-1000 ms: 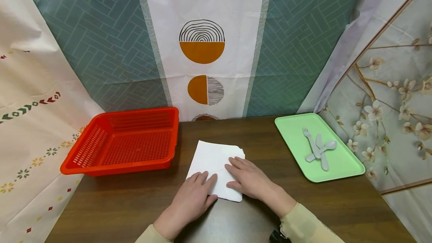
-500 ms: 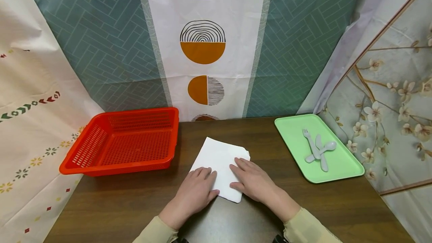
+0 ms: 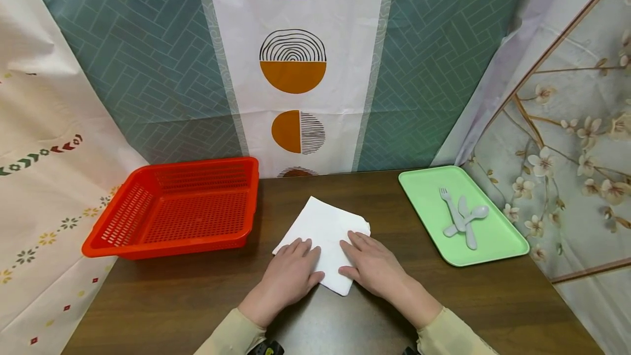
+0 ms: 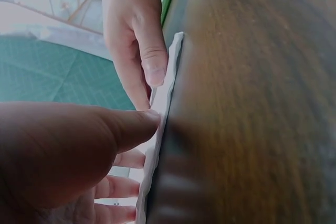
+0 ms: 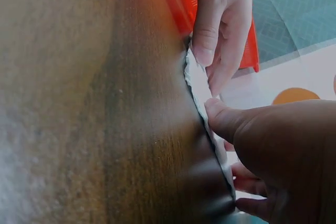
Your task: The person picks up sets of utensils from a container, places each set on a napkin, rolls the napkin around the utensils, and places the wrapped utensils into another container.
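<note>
- Flat, white, four-cornered sheet (image 3: 327, 223) of cloth or paper, which of the two I cannot tell, lies on the dark brown, wood-grained worktop (image 3: 162, 300), turned askew, one corner pointing away from the person and another toward them.
- The left hand (image 3: 292, 274) rests on the sheet's near left side, covering part of that edge; its fingers are extended and relaxed, laid on the white surface rather than wrapped around it.
- The right hand (image 3: 371, 263) lies across the sheet's right side, likewise with loosely straight fingers pressing on top and no grip taken.
- Between the two hands, a bare white strip of the sheet runs down to its near corner; the far part extends beyond the fingertips.
- In both wrist views the thumbs touch the sheet close to its thin, slightly wavy near edge.
- Well apart to the left stands a red, rectangular, perforated plastic basket (image 3: 170, 245).
- Over to the right, a pale green rectangular tray (image 3: 498, 242) holds a light grey fork (image 3: 451, 205), a light grey knife (image 3: 470, 237) and a light grey spoon (image 3: 480, 212), lying crossed.
</note>
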`<action>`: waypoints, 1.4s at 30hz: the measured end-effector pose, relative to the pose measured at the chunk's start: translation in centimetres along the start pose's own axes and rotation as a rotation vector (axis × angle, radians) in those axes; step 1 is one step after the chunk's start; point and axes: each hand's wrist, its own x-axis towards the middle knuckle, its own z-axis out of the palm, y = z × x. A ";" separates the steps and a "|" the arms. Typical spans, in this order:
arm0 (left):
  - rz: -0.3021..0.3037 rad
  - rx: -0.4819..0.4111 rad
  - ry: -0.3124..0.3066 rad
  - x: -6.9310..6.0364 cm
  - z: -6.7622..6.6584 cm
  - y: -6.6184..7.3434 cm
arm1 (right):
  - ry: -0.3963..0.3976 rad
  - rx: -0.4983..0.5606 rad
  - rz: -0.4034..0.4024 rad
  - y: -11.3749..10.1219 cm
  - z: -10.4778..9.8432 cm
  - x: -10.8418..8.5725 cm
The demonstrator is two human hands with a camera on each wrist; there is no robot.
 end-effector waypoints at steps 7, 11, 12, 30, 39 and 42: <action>-0.016 -0.020 -0.023 0.8 -0.2 0.2 | 0.011 -0.009 0.032 0.0 -0.2 -0.3; -0.013 -0.028 -0.029 1.1 -0.2 0.2 | 0.008 -0.015 0.044 0.0 -0.4 -0.5; -0.011 -0.030 -0.031 1.2 -0.1 0.2 | 0.004 -0.018 0.048 0.0 -0.4 -0.5; 0.047 -0.015 -0.014 2.2 0.1 0.6 | 0.036 0.056 0.063 1.1 0.1 0.7; 0.033 -0.020 -0.021 2.6 0.2 0.8 | 0.021 0.040 0.072 1.3 -0.2 0.4; 0.023 -0.028 -0.028 2.7 0.2 0.7 | 0.014 0.046 0.092 1.3 -0.2 0.3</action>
